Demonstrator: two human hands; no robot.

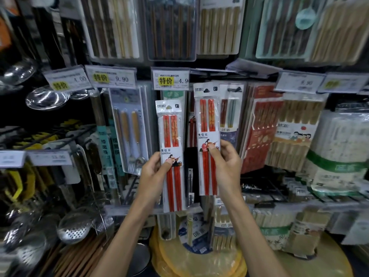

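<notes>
I stand before a shop display of hanging chopstick packs. My left hand (154, 172) grips a clear pack of red chopsticks (171, 136) by its left edge, thumb across the printed card, and holds it upright. My right hand (225, 166) pinches a second, identical pack of red chopsticks (206, 120) near its middle, thumb in front and fingers behind. This right-hand pack sits a little higher than the left one. A narrow gap separates the two packs.
Price tags (170, 79) run along the rail above. More chopstick packs (295, 128) hang to the right, a fork and spoon set (129, 132) to the left. Steel ladles and strainers (73, 228) hang at lower left. Yellow plastic-wrapped items (199, 260) lie below.
</notes>
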